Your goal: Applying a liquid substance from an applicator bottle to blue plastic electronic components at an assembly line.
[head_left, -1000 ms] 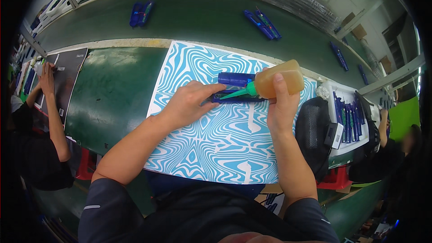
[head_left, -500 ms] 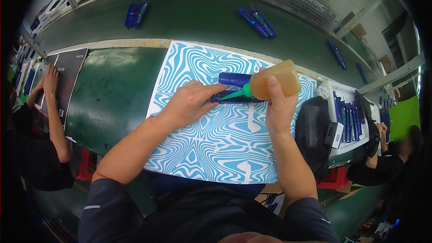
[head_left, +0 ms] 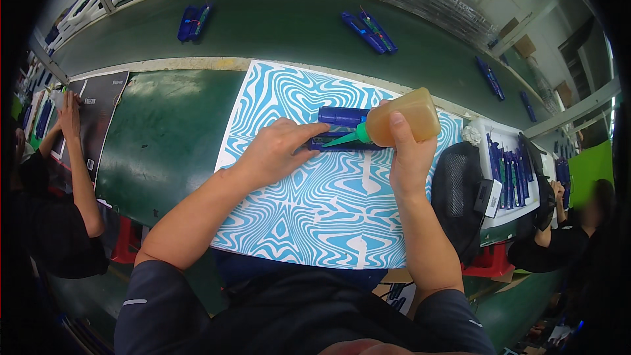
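My right hand [head_left: 410, 158] is wrapped around a squeeze bottle [head_left: 409, 117] of amber liquid, tipped over so its green nozzle [head_left: 348, 137] points left and down. The nozzle tip meets an open blue casing half [head_left: 358, 147] that lies lengthwise on a blue-and-white swirl-patterned mat [head_left: 315, 223]. With thumb and forefinger, my left hand [head_left: 273, 152] grips the left end of that casing half. Just beyond it lies another blue casing half [head_left: 342, 116], rounded side up. The bottle partly covers the right ends of both halves.
Behind the mat runs a green conveyor belt [head_left: 276, 26] bearing several blue casings [head_left: 369, 31]. On the right stand a black mesh pouch [head_left: 455, 187] and a white tray [head_left: 528, 205] of blue casings. Co-workers sit at both sides; the left one's hands [head_left: 68, 118] touch a dark mat.
The nozzle tip has slid slightly right along the casing half. Casings on the belt have shifted a little left. My left hand has stayed in place.
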Demonstrator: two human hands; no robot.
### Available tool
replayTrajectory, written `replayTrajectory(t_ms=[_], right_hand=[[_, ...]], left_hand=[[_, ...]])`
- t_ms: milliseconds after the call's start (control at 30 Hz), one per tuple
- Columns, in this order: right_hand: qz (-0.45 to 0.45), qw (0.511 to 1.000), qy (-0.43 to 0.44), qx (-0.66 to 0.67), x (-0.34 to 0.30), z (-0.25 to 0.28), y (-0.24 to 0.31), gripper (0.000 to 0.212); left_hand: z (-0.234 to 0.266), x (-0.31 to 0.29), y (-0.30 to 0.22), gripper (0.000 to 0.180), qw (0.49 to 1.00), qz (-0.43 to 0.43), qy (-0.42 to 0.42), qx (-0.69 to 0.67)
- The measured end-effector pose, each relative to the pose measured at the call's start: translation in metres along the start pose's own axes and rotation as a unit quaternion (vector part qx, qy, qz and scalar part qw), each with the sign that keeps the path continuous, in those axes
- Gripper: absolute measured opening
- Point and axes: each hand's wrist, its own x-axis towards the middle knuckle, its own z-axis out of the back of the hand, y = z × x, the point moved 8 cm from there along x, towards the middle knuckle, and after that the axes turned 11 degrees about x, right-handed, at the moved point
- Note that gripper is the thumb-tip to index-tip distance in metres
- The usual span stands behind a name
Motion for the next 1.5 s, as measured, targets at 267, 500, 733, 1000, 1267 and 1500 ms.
replayTrajectory(t_ms=[267, 500, 733, 1000, 1267, 1500], right_hand=[[-0.086, 0.986, -0.08, 0.119, 0.011, 0.024, -0.015, 0.058], [-0.148, 0.921, -0.113, 0.343, 0.024, 0.038, -0.017, 0.054], [-0.194, 0.9, -0.138, 0.366, 0.025, 0.049, -0.049, 0.055], [-0.228, 0.901, -0.117, 0.349, 0.027, 0.044, -0.054, 0.068], [-0.239, 0.881, -0.137, 0.384, 0.027, 0.047, -0.053, 0.062], [-0.238, 0.877, -0.139, 0.394, 0.027, 0.049, -0.045, 0.064]], left_hand=[[0.0, 0.0, 0.003, 0.049, 1.0, 0.001, -0.01, 0.01], [0.009, 0.003, 0.006, 0.049, 0.999, 0.008, -0.026, 0.037], [0.04, 0.006, 0.044, 0.046, 0.986, 0.055, -0.149, 0.056], [0.068, 0.034, 0.114, 0.044, 0.962, 0.135, -0.184, 0.148], [0.054, 0.084, 0.221, 0.05, 0.913, 0.268, -0.23, 0.205], [0.022, 0.153, 0.231, 0.057, 0.95, 0.265, -0.064, 0.15]])
